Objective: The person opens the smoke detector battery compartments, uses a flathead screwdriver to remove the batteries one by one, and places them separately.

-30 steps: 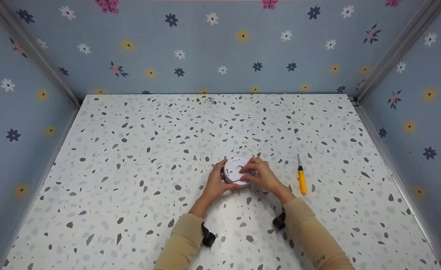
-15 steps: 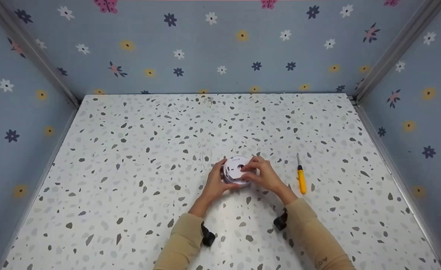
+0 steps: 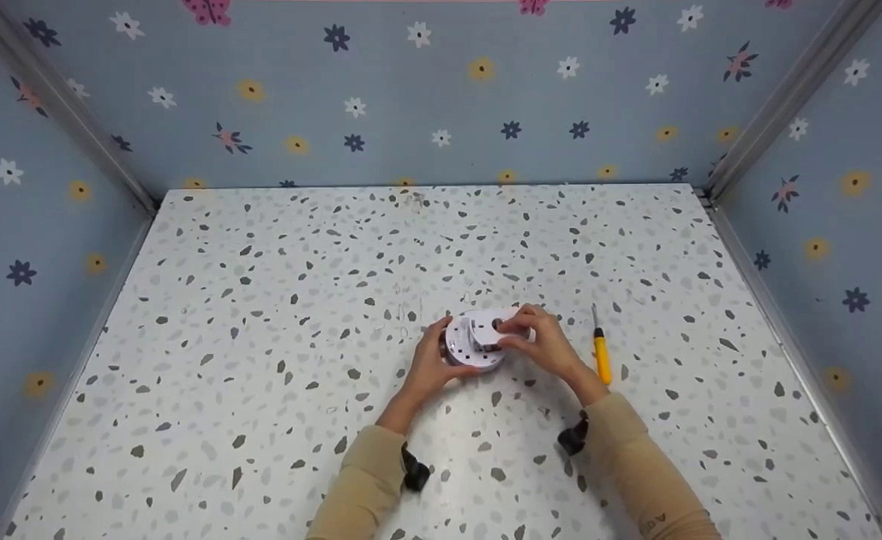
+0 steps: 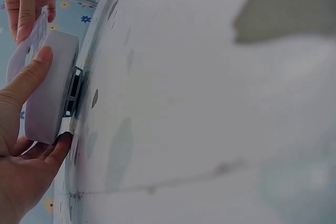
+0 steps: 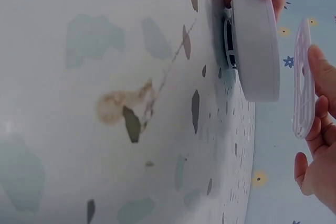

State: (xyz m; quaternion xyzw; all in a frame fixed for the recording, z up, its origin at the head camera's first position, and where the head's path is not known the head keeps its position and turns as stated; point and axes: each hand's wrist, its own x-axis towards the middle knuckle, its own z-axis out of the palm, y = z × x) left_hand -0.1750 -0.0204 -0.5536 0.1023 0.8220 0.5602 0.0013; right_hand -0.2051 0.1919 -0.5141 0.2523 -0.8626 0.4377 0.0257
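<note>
- My left hand grips a round white base by its sides, just below the frame's centre.
- My right hand pinches a thin white plate over the base, a gap showing between.
- A yellow-handled screwdriver lies on the speckled surface, lower right of centre.

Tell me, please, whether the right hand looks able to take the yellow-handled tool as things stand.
Probably not while the right hand pinches the white disc, though nothing visible blocks its way to the yellow-handled tool.
</note>
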